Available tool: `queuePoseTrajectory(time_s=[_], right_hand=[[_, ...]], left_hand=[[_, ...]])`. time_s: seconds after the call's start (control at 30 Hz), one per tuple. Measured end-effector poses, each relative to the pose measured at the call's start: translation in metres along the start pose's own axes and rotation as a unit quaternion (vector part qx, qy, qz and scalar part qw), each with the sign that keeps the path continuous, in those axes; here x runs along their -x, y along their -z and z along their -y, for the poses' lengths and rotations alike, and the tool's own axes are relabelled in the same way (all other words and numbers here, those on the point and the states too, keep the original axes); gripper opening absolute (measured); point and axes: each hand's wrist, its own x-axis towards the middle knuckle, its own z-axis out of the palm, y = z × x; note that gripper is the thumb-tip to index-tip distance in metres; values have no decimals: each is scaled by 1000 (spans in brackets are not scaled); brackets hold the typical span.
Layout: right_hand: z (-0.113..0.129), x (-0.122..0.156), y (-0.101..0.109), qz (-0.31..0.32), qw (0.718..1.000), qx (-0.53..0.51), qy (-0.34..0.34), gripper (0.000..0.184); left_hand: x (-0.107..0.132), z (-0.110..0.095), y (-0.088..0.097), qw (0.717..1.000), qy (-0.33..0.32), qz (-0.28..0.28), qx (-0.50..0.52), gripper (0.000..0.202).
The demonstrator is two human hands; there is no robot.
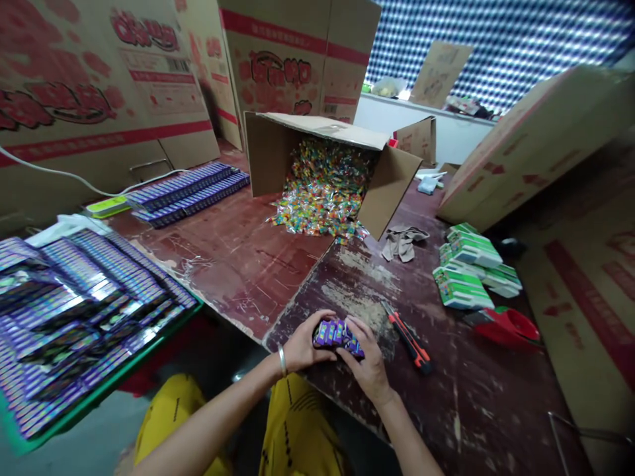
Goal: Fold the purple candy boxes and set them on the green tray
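Both my hands hold one small purple packet [337, 334] at the near edge of the worn dark red table [238, 258]. My left hand [303, 344] curls round its left end, a bangle on the wrist. My right hand [368, 363] grips its right end, fingers wrapped over the top. A red and black utility knife [409, 341] lies just right of my right hand. Further back, a cardboard box [278, 142] lies tipped on its side, and several colourful wrapped sweets [322, 198] spill from it onto the table.
A green tray [124, 367] at the left holds rows of flat purple packets [74, 311]; more purple packets [188, 188] are stacked behind. Green and white boxes [469, 268] and a red scoop [510, 327] sit at the right. Grey gloves [403, 241] lie mid-table. Large cartons surround the table.
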Motion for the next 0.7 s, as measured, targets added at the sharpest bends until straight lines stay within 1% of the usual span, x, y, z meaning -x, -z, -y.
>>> queuePoseTrajectory(time_s=[0.17, 0.27, 0.33, 0.4, 0.5, 0.57, 0.63, 0.7], right_hand=[[5, -9, 5, 4, 1000, -23, 8, 47], [8, -11, 1, 10, 999, -43, 6, 45], [10, -10, -5, 8, 998, -57, 2, 42], [11, -9, -10, -2, 998, -68, -4, 39], [12, -10, -15, -17, 997, -77, -9, 37], [14, -12, -16, -29, 996, -83, -17, 36], [19, -17, -15, -48, 993, -100, -51, 34], [24, -21, -13, -58, 983, -129, -113, 34]], left_hand=[[-2, 4, -2, 1000, 29, -11, 1, 69], [-2, 6, -3, 999, 47, -26, -1, 62], [-2, 4, -2, 998, 53, -31, 1, 60], [-1, 2, -2, 998, 52, -23, 8, 67], [-1, -1, -2, 998, 49, 1, 27, 85], [-2, -3, -3, 998, 51, 11, 36, 90], [-3, -4, -4, 998, 58, 12, 37, 94], [-5, -5, -5, 997, 75, 10, 29, 104]])
